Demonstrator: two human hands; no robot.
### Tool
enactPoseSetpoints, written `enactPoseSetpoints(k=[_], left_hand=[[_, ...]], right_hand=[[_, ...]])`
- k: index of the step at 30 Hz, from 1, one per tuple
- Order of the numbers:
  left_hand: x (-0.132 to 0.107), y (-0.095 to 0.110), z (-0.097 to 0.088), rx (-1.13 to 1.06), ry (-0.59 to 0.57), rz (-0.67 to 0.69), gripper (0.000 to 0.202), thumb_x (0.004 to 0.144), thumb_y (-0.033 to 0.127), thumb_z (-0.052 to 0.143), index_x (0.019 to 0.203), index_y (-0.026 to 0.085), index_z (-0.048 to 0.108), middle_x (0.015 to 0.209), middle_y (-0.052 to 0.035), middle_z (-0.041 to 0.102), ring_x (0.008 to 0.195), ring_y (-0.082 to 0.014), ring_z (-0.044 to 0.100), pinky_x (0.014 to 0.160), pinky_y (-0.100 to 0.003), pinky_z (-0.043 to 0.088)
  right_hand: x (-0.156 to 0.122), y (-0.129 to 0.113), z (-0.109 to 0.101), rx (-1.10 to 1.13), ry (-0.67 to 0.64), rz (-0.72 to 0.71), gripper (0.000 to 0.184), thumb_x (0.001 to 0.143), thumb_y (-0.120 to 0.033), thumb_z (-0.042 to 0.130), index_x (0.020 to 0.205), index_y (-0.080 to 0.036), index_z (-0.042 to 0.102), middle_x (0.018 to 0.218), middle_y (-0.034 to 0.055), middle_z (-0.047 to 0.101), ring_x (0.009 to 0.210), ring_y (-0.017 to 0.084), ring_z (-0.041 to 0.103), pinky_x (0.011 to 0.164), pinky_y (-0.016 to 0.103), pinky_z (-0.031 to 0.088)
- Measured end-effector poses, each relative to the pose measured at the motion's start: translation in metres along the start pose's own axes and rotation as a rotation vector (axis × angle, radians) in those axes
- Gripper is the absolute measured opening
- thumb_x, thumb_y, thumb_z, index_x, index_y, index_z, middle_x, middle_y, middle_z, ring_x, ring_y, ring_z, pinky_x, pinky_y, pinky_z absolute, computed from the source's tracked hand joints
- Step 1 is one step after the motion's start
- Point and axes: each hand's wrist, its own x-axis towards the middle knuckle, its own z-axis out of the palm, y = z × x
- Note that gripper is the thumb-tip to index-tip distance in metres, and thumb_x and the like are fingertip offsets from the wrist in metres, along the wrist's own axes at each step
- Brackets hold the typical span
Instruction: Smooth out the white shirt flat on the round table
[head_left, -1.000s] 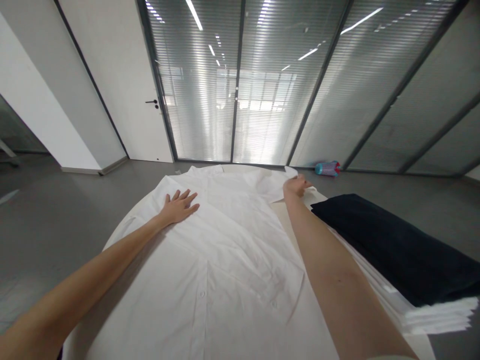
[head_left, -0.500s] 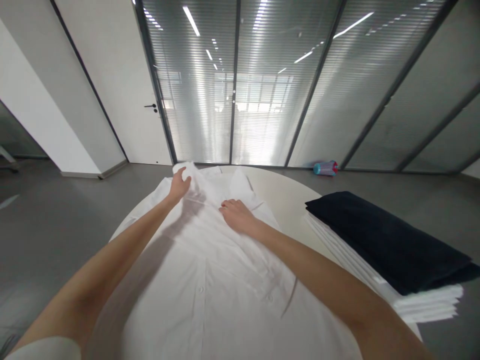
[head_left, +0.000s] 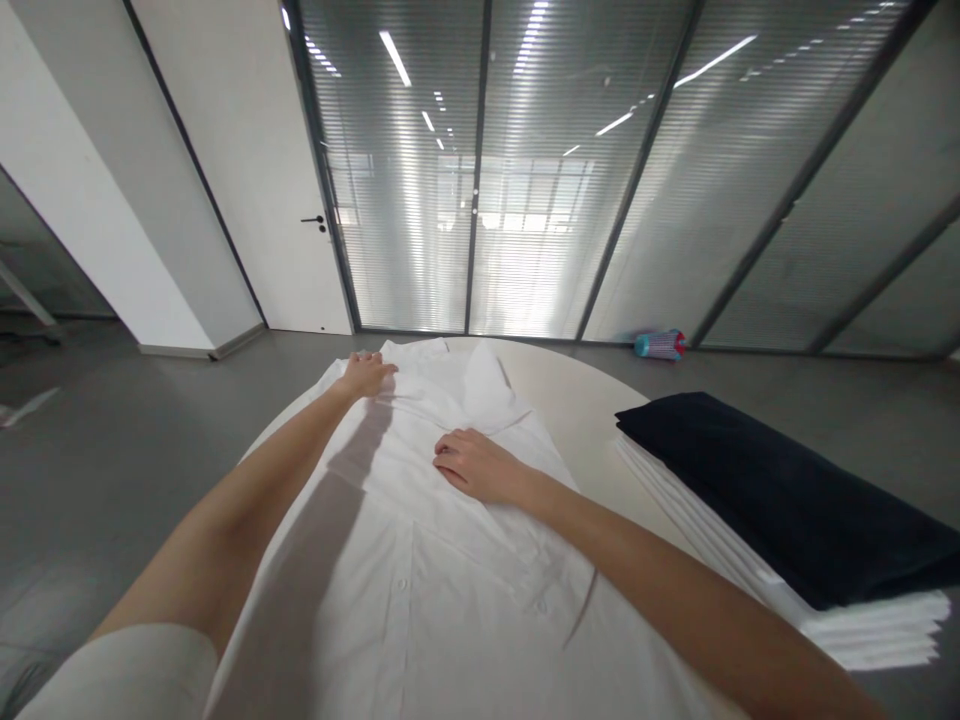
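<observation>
A white button-up shirt (head_left: 420,540) lies spread over the round table, its collar end at the far side and a button showing low in the middle. My left hand (head_left: 369,374) rests flat on the shirt's far left part, fingers stretched out and thumb pointing right. Nearer to me and more to the right, my right hand (head_left: 476,465) lies on the shirt front with its fingers loosely bent and slightly apart. Neither hand holds any fabric. Under my left arm a shadow falls along the cloth.
A pale round table (head_left: 592,400) carries the shirt. On its right stands a stack of folded white cloth (head_left: 877,630) topped by folded dark navy cloth (head_left: 780,490). Beyond, a blue and red package (head_left: 660,345) lies on the floor by the glass partition (head_left: 525,250).
My left hand has let go of the raised shirt fabric and lies flat on it, the cloth now smoother there. My right hand has slid slightly nearer to me.
</observation>
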Motion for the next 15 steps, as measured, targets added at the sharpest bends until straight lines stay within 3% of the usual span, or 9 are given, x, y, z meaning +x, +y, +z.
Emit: enactPoseSetpoints(k=[2, 5, 8, 10, 12, 15], left_hand=[[-0.001, -0.006, -0.005, 0.036, 0.026, 0.026, 0.046, 0.079, 0.015, 0.061, 0.124, 0.022, 0.066, 0.133, -0.0185, 0.056, 0.122, -0.0381, 0.052, 0.101, -0.055, 0.035], [-0.006, -0.017, -0.014, 0.050, 0.067, 0.053, 0.046, 0.072, 0.014, 0.067, 0.118, 0.019, 0.066, 0.130, -0.0168, 0.058, 0.124, -0.0346, 0.052, 0.104, -0.054, 0.033], [-0.018, -0.028, -0.031, 0.074, 0.206, 0.137, 0.030, 0.073, 0.015, 0.065, 0.102, 0.019, 0.071, 0.130, -0.0142, 0.060, 0.130, -0.0331, 0.047, 0.112, -0.053, 0.024], [-0.031, -0.031, -0.049, 0.095, 0.346, 0.222, 0.017, 0.076, 0.015, 0.061, 0.086, 0.021, 0.073, 0.136, -0.0107, 0.057, 0.136, -0.0314, 0.042, 0.116, -0.050, 0.019], [-0.049, -0.028, -0.073, 0.124, 0.419, 0.247, 0.016, 0.077, 0.013, 0.058, 0.077, 0.021, 0.072, 0.134, -0.0074, 0.060, 0.133, -0.0291, 0.046, 0.117, -0.047, 0.018], [-0.087, -0.013, -0.111, 0.187, 0.414, 0.095, 0.019, 0.075, 0.011, 0.054, 0.081, 0.019, 0.071, 0.101, -0.0071, 0.073, 0.103, -0.0252, 0.065, 0.111, -0.045, 0.028]], right_hand=[[0.001, 0.001, 0.001, 0.022, 0.003, 0.008, 0.024, 0.100, -0.022, 0.049, 0.097, -0.016, 0.072, 0.107, 0.0096, 0.068, 0.099, 0.020, 0.060, 0.091, 0.036, 0.044], [0.002, 0.003, 0.003, 0.045, 0.022, 0.005, 0.022, 0.099, -0.021, 0.051, 0.098, -0.015, 0.073, 0.106, 0.0098, 0.068, 0.098, 0.020, 0.061, 0.090, 0.035, 0.045], [0.001, 0.002, 0.003, 0.059, 0.040, -0.002, 0.023, 0.099, -0.020, 0.051, 0.098, -0.015, 0.073, 0.107, 0.0103, 0.069, 0.096, 0.020, 0.062, 0.089, 0.035, 0.046], [0.001, 0.000, 0.003, 0.092, 0.051, -0.011, 0.025, 0.100, -0.021, 0.049, 0.099, -0.015, 0.073, 0.109, 0.0106, 0.069, 0.097, 0.020, 0.063, 0.091, 0.035, 0.047], [0.003, -0.001, 0.004, 0.142, 0.056, -0.037, 0.027, 0.100, -0.022, 0.046, 0.103, -0.015, 0.072, 0.115, 0.0109, 0.068, 0.102, 0.020, 0.063, 0.095, 0.034, 0.047], [0.014, 0.004, 0.011, 0.198, 0.034, -0.058, 0.029, 0.100, -0.027, 0.048, 0.117, -0.016, 0.069, 0.128, 0.0117, 0.065, 0.116, 0.021, 0.060, 0.104, 0.035, 0.043]])
